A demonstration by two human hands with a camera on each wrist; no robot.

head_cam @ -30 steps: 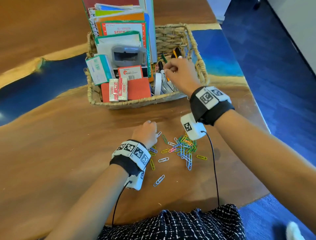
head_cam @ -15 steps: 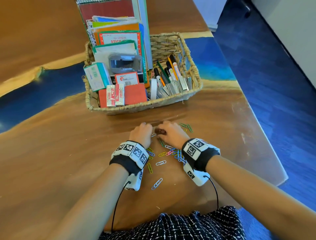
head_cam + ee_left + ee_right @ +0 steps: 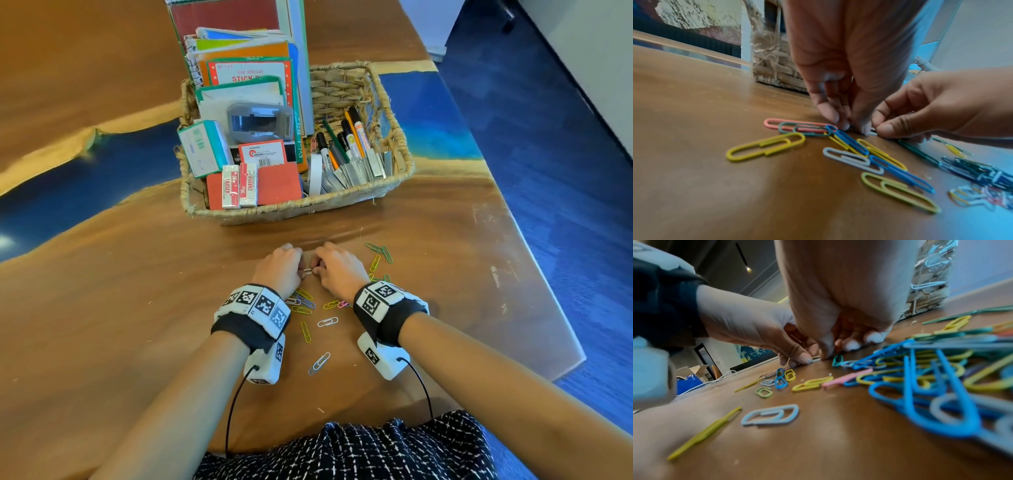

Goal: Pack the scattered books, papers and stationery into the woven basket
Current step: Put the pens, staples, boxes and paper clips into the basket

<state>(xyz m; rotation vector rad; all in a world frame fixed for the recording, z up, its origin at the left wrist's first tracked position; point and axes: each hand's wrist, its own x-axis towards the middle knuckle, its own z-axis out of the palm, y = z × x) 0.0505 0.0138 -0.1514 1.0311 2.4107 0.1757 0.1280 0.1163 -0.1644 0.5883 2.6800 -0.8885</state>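
Pinching one small pale paper clip (image 3: 307, 272) between them, the left hand (image 3: 280, 266) and right hand (image 3: 337, 267) meet on the brown wooden table (image 3: 102, 308), near side of the packed woven straw basket (image 3: 294, 209), among scattered coloured paper clips (image 3: 310, 308).

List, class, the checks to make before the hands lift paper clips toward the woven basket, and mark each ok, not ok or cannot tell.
1. Both hands at the clips: left hand and right hand meet fingertip to fingertip on the table: ok.
2. A clip pinched: a pale clip sits between their fingertips: ok.
3. All paper clips gathered: many lie scattered: not ok.
4. Room in the woven basket: gap behind the markers: ok.
5. Grip firm enough to lift: cannot tell.
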